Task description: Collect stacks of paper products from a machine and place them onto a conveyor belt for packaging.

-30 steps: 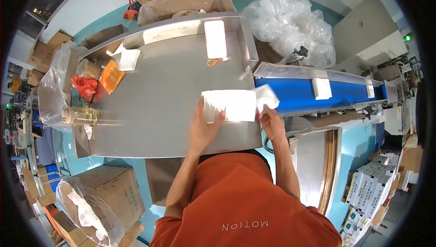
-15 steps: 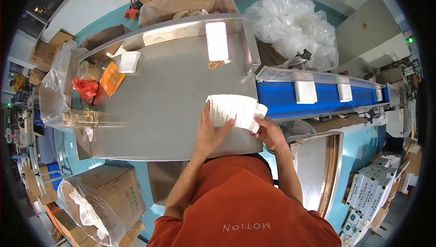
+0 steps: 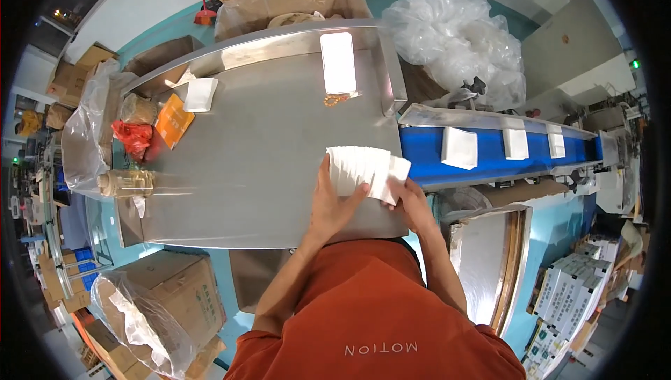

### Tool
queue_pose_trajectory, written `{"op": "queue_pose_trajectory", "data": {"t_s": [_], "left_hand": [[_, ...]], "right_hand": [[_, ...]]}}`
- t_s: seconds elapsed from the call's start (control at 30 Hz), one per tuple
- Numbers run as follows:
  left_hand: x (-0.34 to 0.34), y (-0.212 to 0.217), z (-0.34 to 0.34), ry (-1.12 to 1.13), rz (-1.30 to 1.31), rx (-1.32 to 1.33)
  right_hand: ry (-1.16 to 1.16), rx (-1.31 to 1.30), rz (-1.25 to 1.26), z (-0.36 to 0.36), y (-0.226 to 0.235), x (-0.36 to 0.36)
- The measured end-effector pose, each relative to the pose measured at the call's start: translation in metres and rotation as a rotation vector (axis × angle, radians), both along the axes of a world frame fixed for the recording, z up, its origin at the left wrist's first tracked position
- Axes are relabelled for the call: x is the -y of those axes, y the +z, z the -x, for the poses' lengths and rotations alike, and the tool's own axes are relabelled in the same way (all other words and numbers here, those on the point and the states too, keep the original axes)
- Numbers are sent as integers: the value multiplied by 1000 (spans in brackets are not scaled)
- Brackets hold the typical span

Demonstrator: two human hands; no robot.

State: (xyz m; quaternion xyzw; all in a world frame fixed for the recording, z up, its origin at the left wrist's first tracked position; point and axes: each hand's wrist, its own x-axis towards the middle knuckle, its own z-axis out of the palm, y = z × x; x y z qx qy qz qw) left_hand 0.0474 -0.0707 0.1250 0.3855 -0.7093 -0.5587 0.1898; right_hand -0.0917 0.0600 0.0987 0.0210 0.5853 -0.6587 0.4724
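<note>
Both my hands hold a fanned row of white folded napkins point(image 3: 358, 169) over the right part of a grey metal table point(image 3: 237, 163). My left hand point(image 3: 330, 207) is closed around the left end and near side, its thumb pressed on the front. The right hand point(image 3: 412, 207) grips the right end, where one napkin sticks out beyond the others; some of its fingertips are hidden behind the paper. To the right, a blue conveyor belt point(image 3: 428, 149) carries three spaced white napkins, the nearest napkin point(image 3: 460, 148) lying slightly tilted.
A white phone-like slab point(image 3: 338, 63) with orange beads lies at the table's far edge. At the left are a white napkin point(image 3: 200, 94), an orange packet point(image 3: 174, 121), a red plastic bag point(image 3: 133, 137) and a clear bottle point(image 3: 126, 183). Metal walls edge the table's far side.
The napkins on the belt have moved left, toward the table. My hands and the fanned napkins have shifted slightly right in the picture, with the grip kept.
</note>
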Motion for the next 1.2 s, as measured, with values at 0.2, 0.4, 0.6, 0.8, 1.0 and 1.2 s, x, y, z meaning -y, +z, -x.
{"op": "queue_pose_trajectory", "data": {"t_s": [0.2,0.4,0.6,0.8,1.0,1.2], "left_hand": [[2,5,2,-109,-2,24],[-9,-9,8,-62,-51,-27],[-1,7,5,-62,-58,5],[-6,9,7,-142,-153,15],[-8,7,7,-62,-192,54],[-8,-10,6,-133,-93,-19]], "right_hand": [[-174,-64,86,15,-11,-6],[71,-396,-83,-7,-10,7],[-133,127,35,8,-18,-24],[71,-479,-157,-12,14,13],[-4,181,23,-10,9,1],[-283,93,164,13,-31,-28]]}}
